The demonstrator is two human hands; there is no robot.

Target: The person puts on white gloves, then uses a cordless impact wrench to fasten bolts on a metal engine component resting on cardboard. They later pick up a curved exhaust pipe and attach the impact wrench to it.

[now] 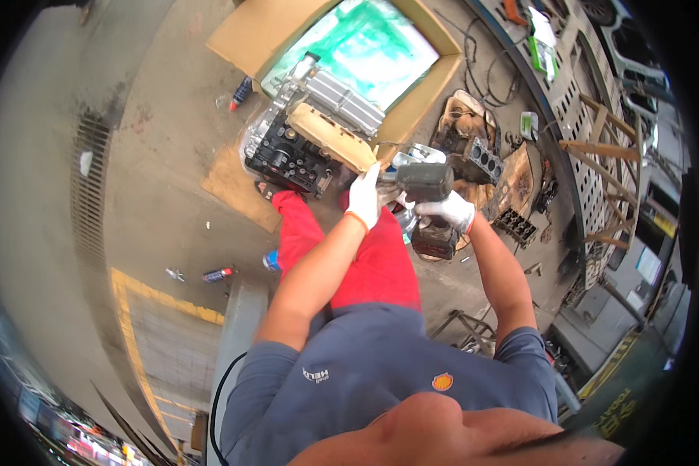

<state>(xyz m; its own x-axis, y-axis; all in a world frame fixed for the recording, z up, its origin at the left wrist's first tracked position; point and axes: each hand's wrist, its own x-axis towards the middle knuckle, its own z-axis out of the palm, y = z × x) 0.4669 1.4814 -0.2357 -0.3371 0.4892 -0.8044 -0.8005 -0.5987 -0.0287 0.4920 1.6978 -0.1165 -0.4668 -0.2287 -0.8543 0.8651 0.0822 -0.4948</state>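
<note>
My right hand (pixel 449 210), in a white glove, is wrapped round the handle of a cordless impact wrench (pixel 425 182) with a dark body and battery pack. The tool lies sideways, its nose pointing left. At that nose is my left hand (pixel 364 196), also gloved, its fingers drawn together by the near end of a tan elongated part (pixel 332 138). What those fingers hold is hidden. The tan part runs along the side of an engine (pixel 287 151) with a black and silver body, which stands in front of my knees.
Behind the engine stands an open cardboard box (pixel 443 74) with a green-stained white lining. To the right, an engine block (pixel 481 161) and other metal parts lie by a wooden slab (pixel 518 182). Spray cans (pixel 217 274) lie on the floor; a perforated metal frame (pixel 590 116) stands far right.
</note>
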